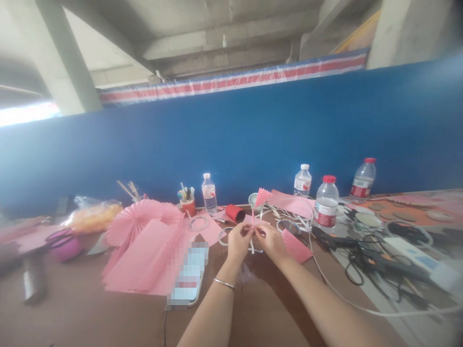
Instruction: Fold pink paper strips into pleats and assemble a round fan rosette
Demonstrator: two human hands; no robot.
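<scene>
Both hands meet over the middle of the table, fingertips closed on a pleated pink paper (262,197). Its top spreads like a small fan above my fingers, and a narrow stem of it runs down between them. My left hand (238,239), with a silver bangle on the wrist, pinches it from the left. From the right, my right hand (269,241) pinches it too. A white strip shows just below the fingertips; whether it is attached to the paper I cannot tell. Beside my right hand lies another pleated pink paper (297,246).
Pink paper sheets (144,260) and pink paper rosettes (139,221) lie left, near a phone (190,274). A red cylinder (235,213), a pen cup (188,206) and a water bottle (209,193) stand behind. Rightward are more bottles (327,205), cables and a glue gun (383,260).
</scene>
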